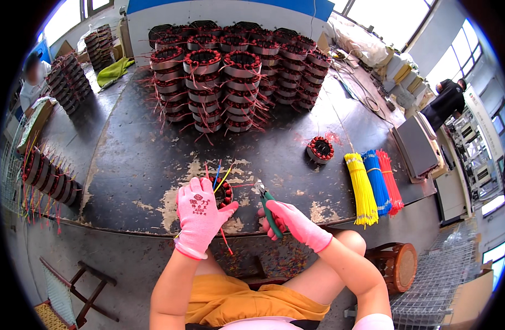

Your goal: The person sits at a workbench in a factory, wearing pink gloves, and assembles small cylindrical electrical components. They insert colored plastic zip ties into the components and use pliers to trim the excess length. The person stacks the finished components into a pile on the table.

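Observation:
My left hand (200, 217), in a pink glove, is closed on a motor stator (227, 192) near the table's front edge. Its palm and fingers cover much of that ring. Red, blue and yellow wires stick up from the stator, and a red lead (226, 242) hangs below the glove. In my right hand (297, 223), also gloved in pink, are green-handled cutting pliers (269, 196). Their metal jaws point away from me, at the end of a thin red wire coming off the stator. Whether the jaws touch the wire is too small to tell.
Tall stacks of stators (203, 91) stand at the table's back. One loose stator (320, 149) lies to the right, beside bundles of yellow wires (358, 190), blue wires (377, 184) and red wires (389, 184). Another row of wired stators (51, 177) lies at left. Two other people are farther off.

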`<state>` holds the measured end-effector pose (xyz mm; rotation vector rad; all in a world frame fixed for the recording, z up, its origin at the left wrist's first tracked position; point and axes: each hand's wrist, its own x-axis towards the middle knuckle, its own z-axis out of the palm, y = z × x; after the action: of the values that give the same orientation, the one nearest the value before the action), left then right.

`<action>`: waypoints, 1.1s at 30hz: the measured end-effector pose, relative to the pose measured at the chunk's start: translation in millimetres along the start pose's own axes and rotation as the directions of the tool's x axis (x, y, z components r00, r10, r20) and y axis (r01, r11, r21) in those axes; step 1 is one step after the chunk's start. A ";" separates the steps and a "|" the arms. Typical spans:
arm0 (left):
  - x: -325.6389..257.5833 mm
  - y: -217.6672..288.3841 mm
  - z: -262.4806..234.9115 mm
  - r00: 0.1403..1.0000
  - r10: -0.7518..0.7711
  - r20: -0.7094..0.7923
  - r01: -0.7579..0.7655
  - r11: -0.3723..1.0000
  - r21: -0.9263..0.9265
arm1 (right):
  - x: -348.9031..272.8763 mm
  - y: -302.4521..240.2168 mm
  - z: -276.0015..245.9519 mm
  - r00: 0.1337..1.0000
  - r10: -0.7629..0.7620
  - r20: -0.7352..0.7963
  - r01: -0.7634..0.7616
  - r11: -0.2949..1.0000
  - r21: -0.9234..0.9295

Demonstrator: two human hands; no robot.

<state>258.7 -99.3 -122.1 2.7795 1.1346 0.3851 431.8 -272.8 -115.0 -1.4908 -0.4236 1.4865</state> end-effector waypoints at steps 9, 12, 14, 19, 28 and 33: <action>-19.5 -98.0 -31.9 0.998 0.054 0.020 -0.050 0.988 -0.148 | 13.5 -55.1 36.7 0.835 -0.550 0.003 0.119 0.176 -0.977; -32.0 -144.4 -40.0 0.999 -0.032 0.021 0.033 0.998 -0.048 | 89.3 -73.7 92.7 0.805 -0.594 0.019 0.034 0.014 -0.999; -32.2 -152.8 -48.4 0.994 -0.107 0.020 0.107 0.994 -0.036 | 137.1 -76.3 125.9 0.793 -0.605 -0.067 -0.076 0.011 -0.997; -36.0 -171.0 -49.7 0.990 -0.137 -0.009 0.137 0.990 -0.011 | 202.3 -35.7 134.9 0.391 -0.919 0.047 0.055 -0.028 -0.998; -48.4 -174.0 -35.4 0.988 -0.082 -0.135 0.089 0.995 0.045 | 27.0 26.2 28.1 0.598 -0.488 0.635 0.667 -0.135 -0.732; -39.9 -174.7 -43.3 0.981 -0.193 0.007 0.193 0.981 -0.024 | 97.9 -34.5 -37.2 0.543 -0.645 0.539 0.531 -0.234 -0.815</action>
<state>102.0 -2.2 -123.1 2.6172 1.3738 0.3683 497.8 -192.3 -151.5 -1.7223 -2.1011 0.0348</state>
